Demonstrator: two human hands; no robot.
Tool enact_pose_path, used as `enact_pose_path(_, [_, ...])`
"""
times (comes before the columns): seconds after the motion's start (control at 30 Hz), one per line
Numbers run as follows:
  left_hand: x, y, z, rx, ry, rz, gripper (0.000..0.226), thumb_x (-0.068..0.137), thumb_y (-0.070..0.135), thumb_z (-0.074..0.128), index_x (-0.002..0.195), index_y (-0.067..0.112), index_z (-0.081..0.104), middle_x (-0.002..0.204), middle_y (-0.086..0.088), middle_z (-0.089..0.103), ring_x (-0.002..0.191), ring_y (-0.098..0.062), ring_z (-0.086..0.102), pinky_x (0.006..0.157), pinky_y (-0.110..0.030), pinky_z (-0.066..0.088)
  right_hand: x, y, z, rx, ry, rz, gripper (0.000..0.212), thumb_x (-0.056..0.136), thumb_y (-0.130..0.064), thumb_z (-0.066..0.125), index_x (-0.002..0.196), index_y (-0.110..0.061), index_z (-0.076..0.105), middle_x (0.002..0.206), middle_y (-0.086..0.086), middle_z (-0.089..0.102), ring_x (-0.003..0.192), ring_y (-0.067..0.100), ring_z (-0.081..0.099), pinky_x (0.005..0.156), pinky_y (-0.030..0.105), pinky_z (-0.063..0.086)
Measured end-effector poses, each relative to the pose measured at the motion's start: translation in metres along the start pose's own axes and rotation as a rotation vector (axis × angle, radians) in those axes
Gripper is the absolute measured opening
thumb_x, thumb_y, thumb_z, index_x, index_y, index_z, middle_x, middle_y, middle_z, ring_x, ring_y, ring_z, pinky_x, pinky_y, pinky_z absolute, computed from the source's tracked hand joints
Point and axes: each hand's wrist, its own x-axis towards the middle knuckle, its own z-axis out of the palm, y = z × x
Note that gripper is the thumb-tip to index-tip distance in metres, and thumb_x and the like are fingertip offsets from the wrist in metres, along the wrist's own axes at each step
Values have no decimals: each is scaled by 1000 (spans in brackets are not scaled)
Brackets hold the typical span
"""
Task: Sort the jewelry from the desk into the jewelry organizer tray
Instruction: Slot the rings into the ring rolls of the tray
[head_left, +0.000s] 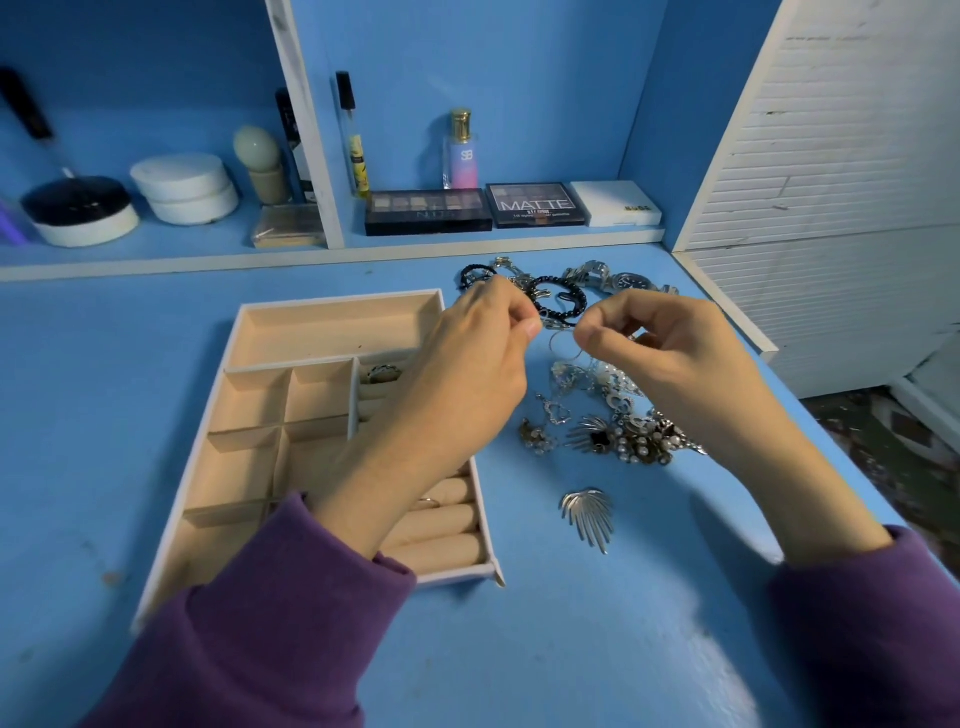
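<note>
A beige jewelry organizer tray (332, 312) with several compartments lies on the blue desk at the left. A ring (383, 373) sits in one of its right compartments, another ring (429, 502) on the ring rolls. My left hand (467, 374) hovers over the tray's right side and pinches a thin silver hoop earring (563, 345). My right hand (670, 358) pinches the same tangle of hoops from the other side. Below lies a pile of silver and pearl jewelry (623, 431). A silver fan-shaped earring (589, 514) lies apart, nearer me.
Black bead bracelets (558, 299) and a metal watch (631, 283) lie at the back of the desk. On the shelf behind stand makeup palettes (428, 210), a perfume bottle (461, 150) and cream jars (184, 187). A white slatted panel (831, 156) borders the right.
</note>
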Motion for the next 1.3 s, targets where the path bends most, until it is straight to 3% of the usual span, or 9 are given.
enact_pose_path(0.23, [-2,-1,-5,35,41,-5,7,94,20,45,88,22,47,92,7,48,83,-10,44,63,-18,25,-1,-2,2,6,-41,15,11,85,-13,63,75,-10,64,60,-5,49,42,1,39,43,6,28])
enact_pose_path(0.33, [-11,-4,-19,-30,29,-31,8,93,19,47,86,21,50,84,9,54,73,-4,49,66,-13,38,-5,-7,6,-27,-100,-31,11,84,-15,64,73,-14,64,65,5,55,51,6,41,50,12,33])
enact_pose_path(0.4, [-24,-7,-31,-79,19,-58,10,92,21,48,83,24,50,84,7,60,77,-11,57,77,-29,48,-9,-11,10,-42,-170,-65,11,83,-17,64,73,-18,64,71,11,60,58,22,44,56,24,37])
enact_pose_path(0.47, [-41,-11,-44,-84,10,-72,9,91,23,49,82,25,50,83,10,62,79,-11,60,78,-37,50,-14,-15,17,-14,-247,-101,11,83,-17,65,72,-19,64,70,7,61,57,19,44,56,29,38])
enact_pose_path(0.67, [-88,-27,-62,39,-29,-24,8,89,27,44,81,27,47,77,18,54,77,-6,52,68,-22,40,-30,-25,45,-186,-422,-343,1,75,-14,64,74,-14,65,70,-7,59,68,3,52,63,8,36])
enact_pose_path(0.9, [-104,-31,-56,308,-10,190,12,86,10,43,79,20,43,75,13,41,68,2,29,70,-2,28,-33,-26,49,-318,-421,-455,4,68,-9,64,70,-12,61,67,-5,54,69,4,46,65,8,33])
enact_pose_path(1.03, [-109,-32,-52,439,-63,262,21,81,-2,54,80,18,45,81,12,35,70,-1,30,75,-15,30,-35,-26,51,-375,-456,-469,5,68,-11,64,69,-14,60,68,-9,52,69,2,45,64,7,33])
enact_pose_path(1.13, [-108,-31,-52,464,-62,293,24,81,-2,58,81,18,45,82,12,34,73,-1,29,78,-16,29,-35,-26,52,-379,-469,-442,3,68,-13,63,69,-15,61,68,-10,52,70,2,45,63,7,32])
enact_pose_path(1.3, [-109,-29,-52,387,-53,325,10,87,11,49,79,13,55,76,5,52,74,-5,43,74,-17,37,-35,-26,52,-363,-468,-427,3,68,-13,63,69,-15,60,67,-12,50,69,3,46,63,7,33])
